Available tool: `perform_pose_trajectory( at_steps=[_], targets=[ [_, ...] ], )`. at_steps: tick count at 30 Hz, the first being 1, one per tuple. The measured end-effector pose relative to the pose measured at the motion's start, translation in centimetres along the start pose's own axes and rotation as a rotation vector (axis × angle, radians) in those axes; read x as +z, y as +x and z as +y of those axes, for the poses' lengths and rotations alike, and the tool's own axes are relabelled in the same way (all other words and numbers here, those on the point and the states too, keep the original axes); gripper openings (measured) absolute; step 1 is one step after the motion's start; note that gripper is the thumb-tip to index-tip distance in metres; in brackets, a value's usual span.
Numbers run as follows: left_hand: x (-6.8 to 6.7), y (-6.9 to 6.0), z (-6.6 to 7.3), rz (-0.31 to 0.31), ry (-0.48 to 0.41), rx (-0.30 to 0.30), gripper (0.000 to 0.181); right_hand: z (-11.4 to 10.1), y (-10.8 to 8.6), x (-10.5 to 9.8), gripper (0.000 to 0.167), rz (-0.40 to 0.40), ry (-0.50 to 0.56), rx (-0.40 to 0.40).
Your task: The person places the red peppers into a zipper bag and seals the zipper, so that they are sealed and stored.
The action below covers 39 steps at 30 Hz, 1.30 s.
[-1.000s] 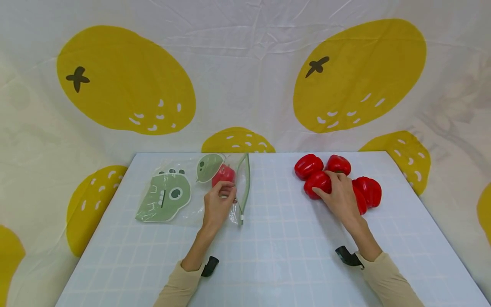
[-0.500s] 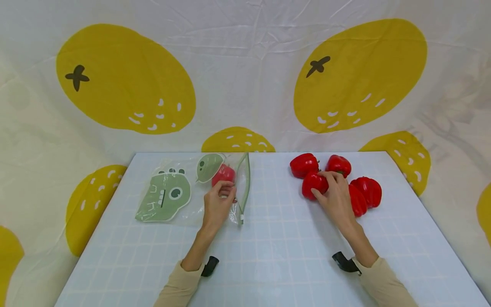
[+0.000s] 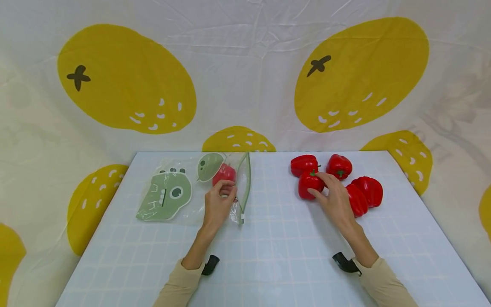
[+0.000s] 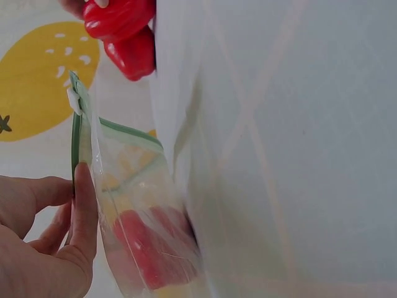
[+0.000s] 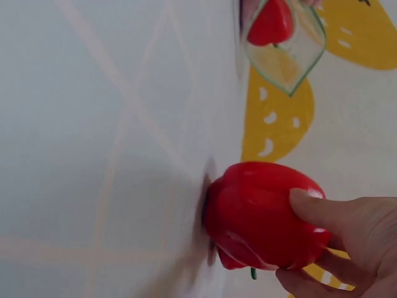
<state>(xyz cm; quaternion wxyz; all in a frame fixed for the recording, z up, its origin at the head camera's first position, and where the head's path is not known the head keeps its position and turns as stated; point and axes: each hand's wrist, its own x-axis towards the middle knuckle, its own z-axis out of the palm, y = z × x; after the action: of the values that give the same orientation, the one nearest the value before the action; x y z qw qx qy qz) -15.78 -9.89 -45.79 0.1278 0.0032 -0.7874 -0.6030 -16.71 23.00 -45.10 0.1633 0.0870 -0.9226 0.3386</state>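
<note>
A clear zip bag (image 3: 163, 198) with green cartoon prints lies at the left of the table, its green-edged mouth spread toward the right. One red bell pepper (image 3: 226, 171) sits inside it. My left hand (image 3: 218, 204) pinches the near side of the bag's mouth between thumb and fingers; the left wrist view shows the green zip edge (image 4: 76, 139) at the fingertips. At the right, my right hand (image 3: 334, 201) grips another red bell pepper (image 3: 308, 186) from its right side. In the right wrist view this pepper (image 5: 263, 214) is close to the tabletop; whether it touches is unclear.
Behind the held pepper lie two more red peppers, one at the back left (image 3: 303, 165) and one at the back right (image 3: 339, 165). Two others, a nearer one (image 3: 357, 200) and a farther one (image 3: 370, 192), sit right of my right hand. A patterned cloth (image 3: 245, 85) hangs behind the table.
My right hand has moved left with its pepper, which has turned so its green stem shows. The back-left pepper has shifted left and turned. The left hand and bag have stayed put.
</note>
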Motion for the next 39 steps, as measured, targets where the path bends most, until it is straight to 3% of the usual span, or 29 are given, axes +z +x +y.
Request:
perform_pose_trajectory(
  at_steps=[6, 21, 39],
  targets=[
    [-0.1, 0.0, -0.1, 0.002, -0.014, 0.006, 0.014, -0.1, 0.2, 0.4, 0.062, 0.008, 0.021, -0.034],
    [-0.2, -0.1, -0.1, 0.011, -0.017, 0.008, 0.015, -1.3, 1.6, 1.5, 0.060, 0.001, 0.213, 0.039],
    [0.1, 0.0, -0.2, 0.012, -0.046, 0.008, 0.014, -2.8, 3.0, 4.0, 0.057, 0.050, 0.306, 0.067]
  ],
)
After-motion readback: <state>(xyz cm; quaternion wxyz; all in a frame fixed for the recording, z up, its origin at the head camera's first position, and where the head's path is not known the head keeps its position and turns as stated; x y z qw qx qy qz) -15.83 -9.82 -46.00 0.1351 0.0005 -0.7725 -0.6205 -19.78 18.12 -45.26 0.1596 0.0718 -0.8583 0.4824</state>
